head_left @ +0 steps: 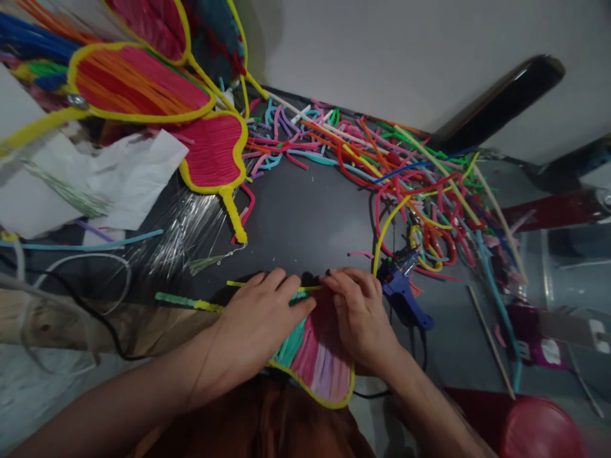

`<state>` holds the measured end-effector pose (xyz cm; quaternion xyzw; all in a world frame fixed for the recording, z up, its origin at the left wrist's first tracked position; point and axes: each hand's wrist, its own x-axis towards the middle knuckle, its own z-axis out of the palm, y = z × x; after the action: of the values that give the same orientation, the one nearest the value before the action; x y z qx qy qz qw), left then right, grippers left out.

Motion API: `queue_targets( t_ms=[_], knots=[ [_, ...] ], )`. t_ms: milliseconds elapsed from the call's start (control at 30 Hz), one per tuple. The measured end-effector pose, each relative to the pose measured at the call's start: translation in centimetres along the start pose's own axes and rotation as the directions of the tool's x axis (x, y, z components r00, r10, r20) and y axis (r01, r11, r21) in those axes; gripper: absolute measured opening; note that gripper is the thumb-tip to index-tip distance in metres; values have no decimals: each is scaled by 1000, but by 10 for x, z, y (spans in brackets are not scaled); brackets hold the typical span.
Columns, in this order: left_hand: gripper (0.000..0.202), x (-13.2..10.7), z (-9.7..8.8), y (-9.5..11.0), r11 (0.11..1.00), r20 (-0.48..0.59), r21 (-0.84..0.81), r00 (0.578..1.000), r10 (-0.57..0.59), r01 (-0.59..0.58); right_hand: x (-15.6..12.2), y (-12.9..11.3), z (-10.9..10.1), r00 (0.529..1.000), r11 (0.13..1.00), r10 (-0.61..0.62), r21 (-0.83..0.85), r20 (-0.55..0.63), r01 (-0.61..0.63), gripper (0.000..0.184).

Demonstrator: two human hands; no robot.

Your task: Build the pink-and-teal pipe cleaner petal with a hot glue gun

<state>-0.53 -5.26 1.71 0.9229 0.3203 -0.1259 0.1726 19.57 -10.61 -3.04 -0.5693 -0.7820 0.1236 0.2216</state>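
Yellow chenille stem [310,289] appears to be in fitting along the upper edge of a striped petal-shaped panel [317,362] at six o'clock; the next move calls for steady fingertip pressure. The panel's handle [184,300] points toward nine, long axis roughly ten to four. Left hand [262,312] and right hand [360,315] grasp the panel, fingers bent, fingertips partly hidden.

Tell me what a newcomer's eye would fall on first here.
Probably the tangle of bright, fuzzy strands on the table, mostly right of centre. Next, the yellow-rimmed pink and orange panel at upper left. Then the striped panel at lower centre, with the left hand and right hand on it.
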Motion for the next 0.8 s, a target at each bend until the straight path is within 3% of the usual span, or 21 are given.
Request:
queue_targets(
  t_ms=[300,500,800],
  knots=[
    [21,1,5,3,1000,-30,16,1000,0,1,-8,-10,1,997,992,-71,-108,8,71,60],
    [29,-8,4,0,1000,-36,9,999,-6,7,3,-10,-3,997,1000,-3,-9,75,3,57],
    [23,-6,5,2,1000,-33,12,999,-18,18,12,-13,3,991,999,-41,16,130,39,56]
  ],
)
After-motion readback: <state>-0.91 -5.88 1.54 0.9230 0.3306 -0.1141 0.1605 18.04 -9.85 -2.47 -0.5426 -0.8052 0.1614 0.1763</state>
